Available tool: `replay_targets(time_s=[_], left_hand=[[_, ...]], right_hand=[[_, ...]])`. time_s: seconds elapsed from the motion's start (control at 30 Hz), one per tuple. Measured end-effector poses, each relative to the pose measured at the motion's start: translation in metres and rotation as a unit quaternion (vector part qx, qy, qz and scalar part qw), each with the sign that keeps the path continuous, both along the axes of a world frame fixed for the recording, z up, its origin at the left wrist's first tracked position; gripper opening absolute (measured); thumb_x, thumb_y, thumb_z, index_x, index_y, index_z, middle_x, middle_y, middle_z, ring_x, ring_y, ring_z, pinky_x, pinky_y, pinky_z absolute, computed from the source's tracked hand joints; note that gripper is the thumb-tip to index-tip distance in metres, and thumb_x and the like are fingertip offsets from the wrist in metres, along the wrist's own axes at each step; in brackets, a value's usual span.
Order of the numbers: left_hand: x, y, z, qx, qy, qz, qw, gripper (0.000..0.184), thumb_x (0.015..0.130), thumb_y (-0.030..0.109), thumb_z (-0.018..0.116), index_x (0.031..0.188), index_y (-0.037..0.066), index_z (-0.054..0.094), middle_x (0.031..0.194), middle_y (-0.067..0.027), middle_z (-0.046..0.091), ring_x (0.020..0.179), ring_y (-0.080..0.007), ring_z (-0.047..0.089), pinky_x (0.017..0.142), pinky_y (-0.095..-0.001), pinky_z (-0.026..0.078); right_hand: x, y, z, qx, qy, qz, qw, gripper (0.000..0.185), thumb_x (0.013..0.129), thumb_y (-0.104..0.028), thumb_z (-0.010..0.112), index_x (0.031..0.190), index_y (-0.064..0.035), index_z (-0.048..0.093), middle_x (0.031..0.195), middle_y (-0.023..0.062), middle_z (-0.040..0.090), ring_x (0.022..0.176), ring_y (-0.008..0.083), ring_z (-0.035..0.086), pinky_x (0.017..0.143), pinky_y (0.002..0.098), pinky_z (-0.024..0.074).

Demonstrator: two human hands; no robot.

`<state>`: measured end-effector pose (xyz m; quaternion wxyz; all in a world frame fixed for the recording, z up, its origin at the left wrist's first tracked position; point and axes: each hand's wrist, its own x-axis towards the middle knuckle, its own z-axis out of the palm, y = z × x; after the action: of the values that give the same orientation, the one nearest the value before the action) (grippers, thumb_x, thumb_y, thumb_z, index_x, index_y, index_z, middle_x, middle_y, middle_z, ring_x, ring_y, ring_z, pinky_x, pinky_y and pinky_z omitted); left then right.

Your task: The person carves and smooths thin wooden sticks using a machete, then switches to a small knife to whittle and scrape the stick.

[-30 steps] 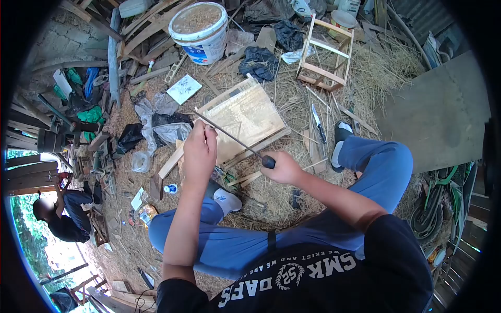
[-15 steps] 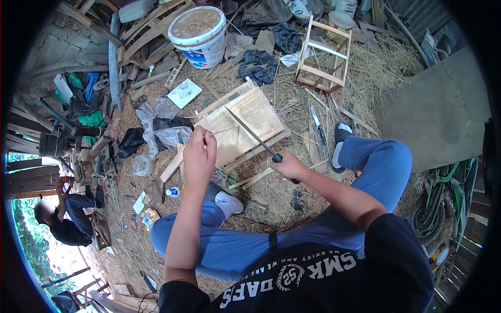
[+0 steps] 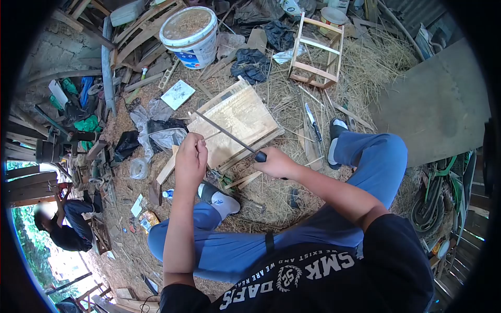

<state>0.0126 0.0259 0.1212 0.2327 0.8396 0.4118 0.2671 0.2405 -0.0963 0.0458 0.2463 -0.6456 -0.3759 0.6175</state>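
My left hand (image 3: 191,156) is closed in a pinch on a thin stick (image 3: 214,135), which sticks out to the right over a wooden board (image 3: 242,117). My right hand (image 3: 276,163) is wrapped round the black handle of a long, narrow, dark-bladed knife (image 3: 229,134). Its blade slants up and left above the board and passes close to the stick; whether they touch I cannot tell. Raised on wood pieces, the pale board lies in front of my feet. Another knife (image 3: 313,121), with a black handle, rests on the ground right of it.
A small wooden frame (image 3: 318,65) stands at the upper right, and a white bucket (image 3: 190,44) at the upper left. Black plastic bags (image 3: 250,65) and wood scraps lie on straw. A person (image 3: 68,224) sits far left. A large flat sheet (image 3: 433,104) lies at right.
The knife blade has swung left, its tip now near the board's upper left edge. My right hand has moved slightly left and up. The whole view has shifted a little.
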Motion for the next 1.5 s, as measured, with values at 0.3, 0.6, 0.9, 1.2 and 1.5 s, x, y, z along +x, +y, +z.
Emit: replay_targets(time_s=[0.3,0.6,0.9,1.2,1.5], left_hand=[[-0.008,0.012,0.008,0.026,0.043,-0.074,0.996,0.006,0.099,0.001,0.059,0.104,-0.002,0.056,0.094,-0.0204,0.061,0.089,-0.0408,0.062,0.081,-0.0454,0.050],[-0.005,0.015,0.011,0.004,0.036,-0.090,0.995,0.006,0.099,0.001,0.058,0.104,-0.001,0.056,0.094,-0.0208,0.061,0.090,-0.0414,0.063,0.081,-0.0456,0.051],[0.001,0.012,0.009,-0.011,0.031,-0.008,0.999,0.008,0.104,0.007,0.055,0.100,-0.001,0.055,0.089,-0.0225,0.062,0.086,-0.0429,0.064,0.077,-0.0463,0.050],[0.003,0.009,0.000,0.006,-0.010,0.020,1.000,0.011,0.104,0.009,0.054,0.099,-0.001,0.056,0.087,-0.0223,0.061,0.081,-0.0416,0.063,0.075,-0.0452,0.050],[0.002,0.016,-0.006,0.018,0.015,0.045,0.999,0.017,0.107,0.013,0.051,0.098,-0.001,0.056,0.085,-0.0206,0.065,0.080,-0.0389,0.066,0.074,-0.0438,0.052]], right_hand=[[0.010,-0.008,-0.054,-0.013,-0.029,-0.017,0.999,0.026,0.090,-0.026,0.072,0.088,-0.0005,0.068,0.064,0.0092,0.065,0.050,0.0208,0.065,0.052,0.0374,0.0532],[0.000,-0.016,-0.060,0.019,-0.034,-0.024,0.999,0.026,0.085,-0.026,0.074,0.089,-0.0010,0.069,0.070,0.0169,0.067,0.062,0.0319,0.067,0.064,0.0424,0.0545],[-0.011,-0.028,-0.075,-0.001,-0.038,-0.038,0.999,0.024,0.086,-0.025,0.072,0.083,-0.0017,0.068,0.068,0.0156,0.066,0.064,0.0284,0.069,0.066,0.0433,0.0553],[-0.011,-0.023,-0.066,0.076,-0.070,-0.031,0.994,0.023,0.087,-0.023,0.071,0.083,-0.0010,0.066,0.063,0.0125,0.065,0.050,0.0237,0.065,0.052,0.0387,0.0520],[-0.014,-0.030,-0.062,0.161,-0.130,-0.006,0.978,0.026,0.086,-0.027,0.072,0.083,-0.0017,0.067,0.072,0.0166,0.068,0.067,0.0327,0.067,0.068,0.0450,0.0538]])
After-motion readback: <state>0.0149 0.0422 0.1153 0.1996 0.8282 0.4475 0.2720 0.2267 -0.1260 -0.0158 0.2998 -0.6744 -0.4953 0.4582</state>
